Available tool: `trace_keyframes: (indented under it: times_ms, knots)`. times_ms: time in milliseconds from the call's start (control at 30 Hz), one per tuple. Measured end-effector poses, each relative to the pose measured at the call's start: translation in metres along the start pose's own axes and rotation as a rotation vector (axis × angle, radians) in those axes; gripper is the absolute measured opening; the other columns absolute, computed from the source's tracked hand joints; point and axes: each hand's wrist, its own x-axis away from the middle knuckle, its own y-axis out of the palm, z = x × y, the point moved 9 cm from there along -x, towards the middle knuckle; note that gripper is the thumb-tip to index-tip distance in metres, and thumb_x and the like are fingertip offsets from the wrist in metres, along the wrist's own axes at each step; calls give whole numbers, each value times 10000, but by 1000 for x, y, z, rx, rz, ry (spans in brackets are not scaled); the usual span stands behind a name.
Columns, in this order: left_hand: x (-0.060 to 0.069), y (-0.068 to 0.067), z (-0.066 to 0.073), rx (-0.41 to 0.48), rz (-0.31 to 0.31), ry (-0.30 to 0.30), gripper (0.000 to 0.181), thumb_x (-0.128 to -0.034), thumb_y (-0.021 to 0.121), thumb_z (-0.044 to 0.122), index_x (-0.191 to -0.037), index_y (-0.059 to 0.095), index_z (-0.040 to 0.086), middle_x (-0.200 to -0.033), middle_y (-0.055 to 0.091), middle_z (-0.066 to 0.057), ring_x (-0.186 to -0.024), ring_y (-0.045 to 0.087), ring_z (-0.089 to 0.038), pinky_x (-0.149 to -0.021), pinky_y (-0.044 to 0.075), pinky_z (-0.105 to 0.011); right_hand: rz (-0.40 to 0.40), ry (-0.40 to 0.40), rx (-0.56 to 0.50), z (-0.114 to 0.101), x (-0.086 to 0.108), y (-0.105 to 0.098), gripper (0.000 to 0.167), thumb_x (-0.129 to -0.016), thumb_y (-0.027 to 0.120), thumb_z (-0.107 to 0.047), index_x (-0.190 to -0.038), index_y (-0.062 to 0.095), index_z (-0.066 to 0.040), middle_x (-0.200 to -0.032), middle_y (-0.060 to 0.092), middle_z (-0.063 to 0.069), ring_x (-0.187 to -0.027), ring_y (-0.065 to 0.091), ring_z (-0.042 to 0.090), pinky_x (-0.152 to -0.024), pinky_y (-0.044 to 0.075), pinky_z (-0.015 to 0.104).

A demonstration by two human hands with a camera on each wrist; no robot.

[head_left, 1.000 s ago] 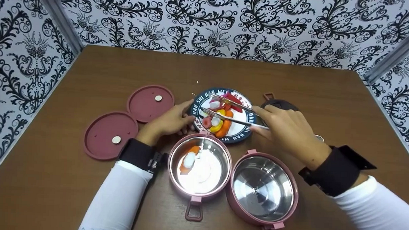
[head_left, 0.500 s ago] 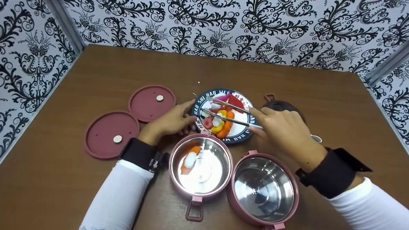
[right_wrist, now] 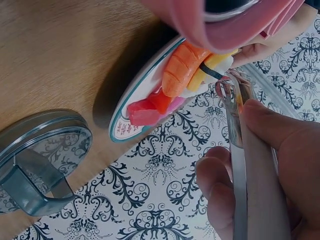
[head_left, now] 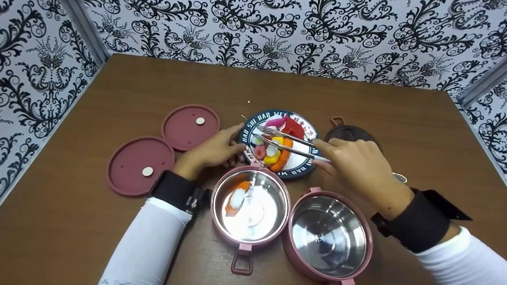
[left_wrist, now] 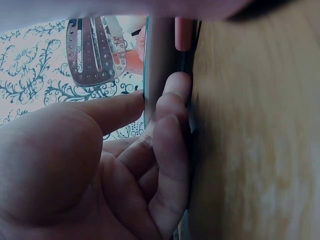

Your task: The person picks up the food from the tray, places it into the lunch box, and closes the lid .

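Thumb on top and fingers curled beneath, my left hand grips the left rim of a round plate with dark lettered edging. On it lie toy foods: an orange sausage-like piece, a yellow-topped sushi with a dark band, red pieces and a pink piece. My right hand holds metal tongs by their white handle. The tong arms reach over the plate, tips slightly apart above its left half. Whether they touch any food is hard to tell.
In front stand two pink steel-lined pots. The left one contains an orange-and-white toy sushi; the right pot is beside it. Two maroon round lids lie at left. A dark round object sits behind my right hand.
The gap between the tong tips has narrowed as the upper arm came down toward the lower one. My left hand stays on the plate's rim. The head view has shifted slightly.
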Motion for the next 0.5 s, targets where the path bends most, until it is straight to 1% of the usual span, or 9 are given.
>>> trace_keyframes:
  times_ms: [133,333,500]
  knots:
    - [1,-1,-1,2,5,-6,679,-1035,526,158,-1615,174,158,-779,660,-86,-564,581,-138,-508,515,-259,-4,-8,-4,-2,-1,-1,336,-898,758,-274,-1168,716,-77,-783,696,85,-527,555,218,-453,437,341]
    - [2,-1,0,2,7,-4,680,-1036,522,157,-1617,169,167,-799,668,-104,-572,583,-142,-511,515,-260,-34,6,-23,-3,-3,-1,279,-900,754,-215,-1141,728,-79,-786,692,94,-551,580,243,-486,491,390]
    - [1,0,0,2,2,-7,681,-1036,521,158,-1617,165,166,-805,673,-106,-572,585,-137,-515,515,-257,-41,25,-93,0,0,1,251,-915,728,-165,-1137,722,-48,-822,701,105,-634,636,272,-558,542,429]
